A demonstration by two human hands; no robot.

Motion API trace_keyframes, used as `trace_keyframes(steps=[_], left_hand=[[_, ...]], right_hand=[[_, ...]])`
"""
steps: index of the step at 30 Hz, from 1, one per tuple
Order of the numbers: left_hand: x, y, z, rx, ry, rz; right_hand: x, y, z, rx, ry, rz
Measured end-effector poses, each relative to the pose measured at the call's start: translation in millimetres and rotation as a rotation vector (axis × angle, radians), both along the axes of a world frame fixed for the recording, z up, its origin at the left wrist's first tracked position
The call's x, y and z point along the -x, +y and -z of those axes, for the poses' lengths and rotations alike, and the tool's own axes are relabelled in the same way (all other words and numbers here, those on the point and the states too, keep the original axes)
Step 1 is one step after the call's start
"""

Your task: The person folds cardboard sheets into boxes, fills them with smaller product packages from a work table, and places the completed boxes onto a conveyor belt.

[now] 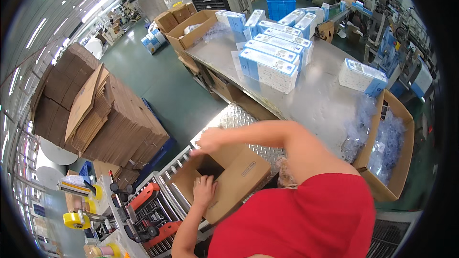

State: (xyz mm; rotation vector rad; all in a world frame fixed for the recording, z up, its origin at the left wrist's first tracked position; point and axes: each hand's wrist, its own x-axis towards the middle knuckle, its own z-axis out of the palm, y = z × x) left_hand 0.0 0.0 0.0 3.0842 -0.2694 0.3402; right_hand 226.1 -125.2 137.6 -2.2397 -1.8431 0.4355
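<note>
An open brown cardboard box (246, 174) stands in front of me on a roller conveyor, with a dark gap showing between its flaps. My left hand (204, 190) is at the near side of that gap, its fingers bent over the cardboard edge. Across the box reaches my right arm, and my right hand (210, 140) is at the far flap. Motion blurs its fingers, so their grip is not clear.
A tape sealing machine (138, 205) with yellow tape rolls adjoins the rollers at left. Flattened cartons (119, 119) are stacked beyond it. Blue-and-white boxes (272, 67) line the metal table (315, 105). An open carton (399, 162) at right holds clear plastic pieces.
</note>
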Motion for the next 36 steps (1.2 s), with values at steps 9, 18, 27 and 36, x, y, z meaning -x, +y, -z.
trace_keyframes(steps=[9,18,27,36], left_hand=[[-7.4,11.0,-8.0,0.833,-0.702,-0.679],[67.0,-13.5,249.4,1.908,0.430,-0.963],[74.9,9.6,-153.6,1.844,-0.166,-0.356],[-6.4,-54.5,-97.4,0.140,0.109,-0.747]], right_hand=[[-57.5,-137.1,133.8,-0.109,-0.259,0.529],[-138.2,-206.9,183.9,-0.139,0.312,1.139],[-90.7,-176.5,174.5,-0.282,1.708,0.831],[19.0,-99.6,90.3,-0.123,0.493,0.630]])
